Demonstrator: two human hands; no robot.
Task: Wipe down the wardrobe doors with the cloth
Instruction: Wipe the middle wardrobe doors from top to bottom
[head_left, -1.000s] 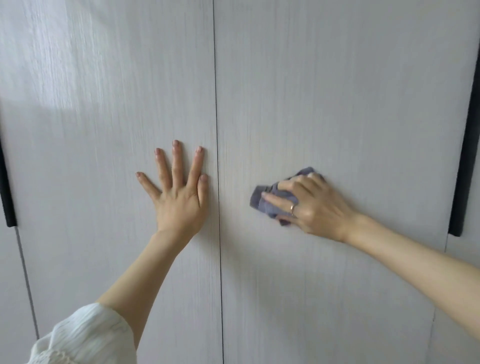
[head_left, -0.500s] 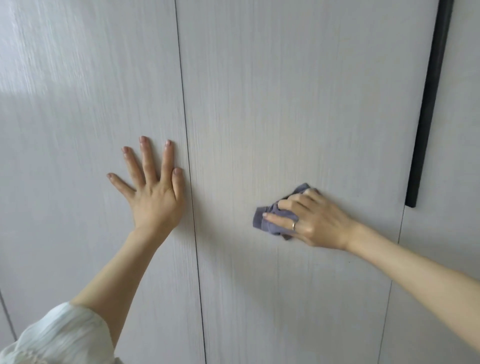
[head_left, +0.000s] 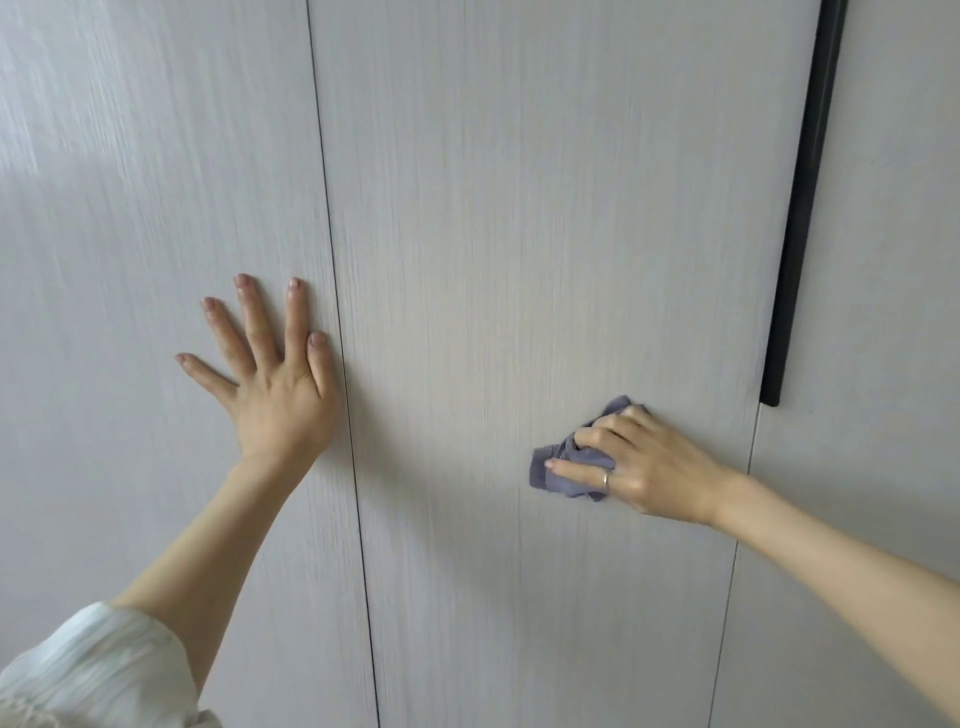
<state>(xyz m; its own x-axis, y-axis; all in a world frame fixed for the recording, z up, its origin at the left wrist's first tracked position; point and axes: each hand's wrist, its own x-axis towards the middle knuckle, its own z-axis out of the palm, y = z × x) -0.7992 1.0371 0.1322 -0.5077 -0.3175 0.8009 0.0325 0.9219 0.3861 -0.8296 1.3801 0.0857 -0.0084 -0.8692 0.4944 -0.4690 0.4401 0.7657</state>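
Pale wood-grain wardrobe doors fill the view. My left hand (head_left: 275, 384) lies flat with spread fingers on the left door (head_left: 145, 208), just left of the vertical gap. My right hand (head_left: 639, 462) grips a bunched grey-purple cloth (head_left: 563, 470) and presses it against the middle door (head_left: 519, 208), low and towards its right edge. Part of the cloth is hidden under the fingers.
A long black vertical handle (head_left: 802, 208) runs along the right edge of the middle door and ends just above my right hand. A third door (head_left: 883, 364) begins to the right of it. A white sleeve (head_left: 93, 670) covers my left upper arm.
My right hand has slid the cloth to the right and a little down across the middle door. The view has shifted right, and my left hand has stayed flat beside the gap.
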